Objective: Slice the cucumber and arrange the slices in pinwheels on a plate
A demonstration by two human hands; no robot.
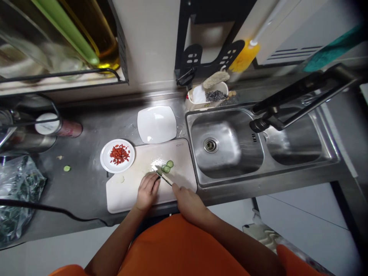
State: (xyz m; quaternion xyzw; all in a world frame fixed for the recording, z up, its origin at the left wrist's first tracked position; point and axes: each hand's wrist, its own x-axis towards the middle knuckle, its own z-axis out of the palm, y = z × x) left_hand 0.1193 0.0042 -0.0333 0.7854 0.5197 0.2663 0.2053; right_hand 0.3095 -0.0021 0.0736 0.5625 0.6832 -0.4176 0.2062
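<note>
My right hand (185,197) is closed round the handle of a kitchen knife (164,178), whose blade points up and left across the white cutting board (123,195). Against the blade's left side, my left hand (148,189) has its fingers curled and pressed down on a piece of cucumber, mostly hidden under them. Several cucumber slices (167,167) lie flat on the board just right of the blade. A thin pale slice (122,179) rests near the board's left side.
A round plate (104,163) with red goji berries overlaps the board's upper left corner. Behind the board lies a square white plate (156,122). The steel sink (227,145) is to the right, under a black faucet (276,111). A plastic bag of greens (21,195) sits far left.
</note>
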